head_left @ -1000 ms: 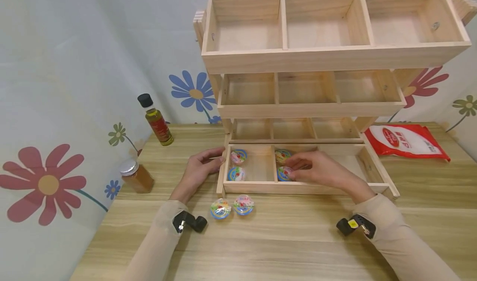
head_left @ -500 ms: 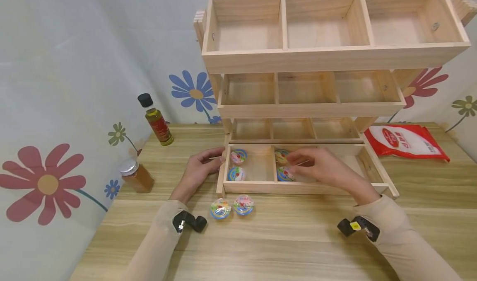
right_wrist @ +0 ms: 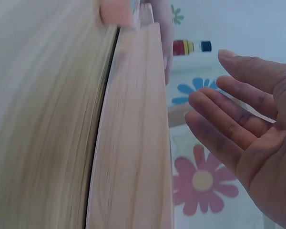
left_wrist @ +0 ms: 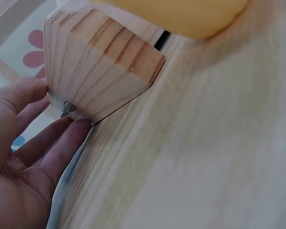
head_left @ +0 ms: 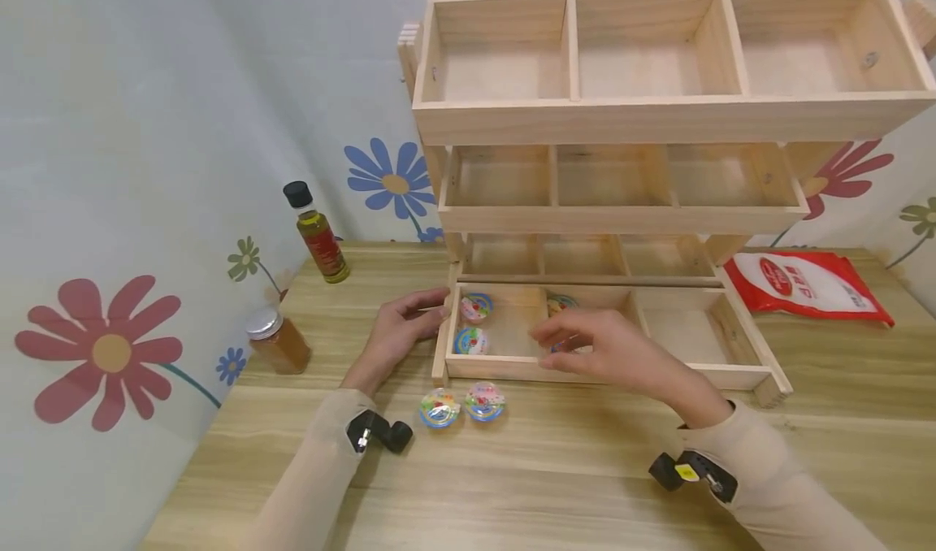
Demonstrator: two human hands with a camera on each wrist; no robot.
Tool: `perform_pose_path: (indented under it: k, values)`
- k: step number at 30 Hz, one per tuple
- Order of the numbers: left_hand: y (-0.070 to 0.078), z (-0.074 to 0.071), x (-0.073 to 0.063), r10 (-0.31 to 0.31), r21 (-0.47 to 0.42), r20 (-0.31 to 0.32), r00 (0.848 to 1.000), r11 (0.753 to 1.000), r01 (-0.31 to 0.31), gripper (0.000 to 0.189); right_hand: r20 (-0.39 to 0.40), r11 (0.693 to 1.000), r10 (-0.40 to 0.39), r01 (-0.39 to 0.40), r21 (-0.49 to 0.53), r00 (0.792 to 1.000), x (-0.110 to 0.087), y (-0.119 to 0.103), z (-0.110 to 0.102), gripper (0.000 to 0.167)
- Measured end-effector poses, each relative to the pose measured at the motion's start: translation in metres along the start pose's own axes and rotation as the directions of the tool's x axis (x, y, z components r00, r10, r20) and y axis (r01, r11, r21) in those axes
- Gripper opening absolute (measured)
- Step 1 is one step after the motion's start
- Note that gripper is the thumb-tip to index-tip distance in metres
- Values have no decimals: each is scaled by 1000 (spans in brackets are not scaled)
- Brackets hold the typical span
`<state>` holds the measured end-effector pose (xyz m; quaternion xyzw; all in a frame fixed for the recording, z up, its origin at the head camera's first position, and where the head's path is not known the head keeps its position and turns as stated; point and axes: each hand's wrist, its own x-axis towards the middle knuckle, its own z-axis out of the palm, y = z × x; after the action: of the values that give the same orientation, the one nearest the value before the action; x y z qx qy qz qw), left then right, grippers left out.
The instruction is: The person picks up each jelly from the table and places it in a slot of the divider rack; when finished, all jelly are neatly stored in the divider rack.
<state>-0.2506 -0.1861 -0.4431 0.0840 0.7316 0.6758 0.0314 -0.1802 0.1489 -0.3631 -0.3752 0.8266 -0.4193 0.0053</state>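
My left hand [head_left: 395, 336] rests its fingertips against the left end of the wooden rack's bottom tray [head_left: 658, 374]; the left wrist view shows the fingers [left_wrist: 69, 143] touching the wood beside a small bolt. In the tray's left compartment lie two jelly cups, a pink-topped one [head_left: 476, 307] behind a blue-and-white one [head_left: 471, 340]. Another jelly cup [head_left: 562, 302] is in the middle compartment, and one more is mostly hidden under my right hand [head_left: 610, 348]. That hand hovers over the tray, fingers spread, holding nothing. Two jelly cups [head_left: 439, 409] [head_left: 485, 402] lie on the table before the tray.
Above the bottom tray rise the rack's other compartmented tiers [head_left: 621, 218], with the top box [head_left: 658, 120] overhanging. An oil bottle [head_left: 322, 242] and a brown spice jar [head_left: 279, 340] stand left. A red-and-white bag [head_left: 808, 287] lies right of the rack.
My right hand has let go of a jelly cup in the middle compartment, lifted and moved left, its fingers opening. The left hand stays at the tray's end. The head view has shifted slightly.
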Motion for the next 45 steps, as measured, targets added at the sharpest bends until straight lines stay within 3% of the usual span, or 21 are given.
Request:
perform_pose_path:
  k: [4,13,30,45]
  values:
    - [-1,0,1,-1,4,1,1000,1000,1,40,1,999,-42,42,-2,999,4,-6,8,29]
    - [0,0,0,-8,-8,2,1000,1000,8,40,55,1000,7,-7,6,998,13,-17,16,31]
    - [-1,1,2,-1,13,-7,1000,1000,2,39,94,994,3,-14,109,996,22,-18,37,33]
    - [2,1,-1,-9,33,-5,1000,999,10,41,93,999,9,-13,45,996,20,-16,43,31]
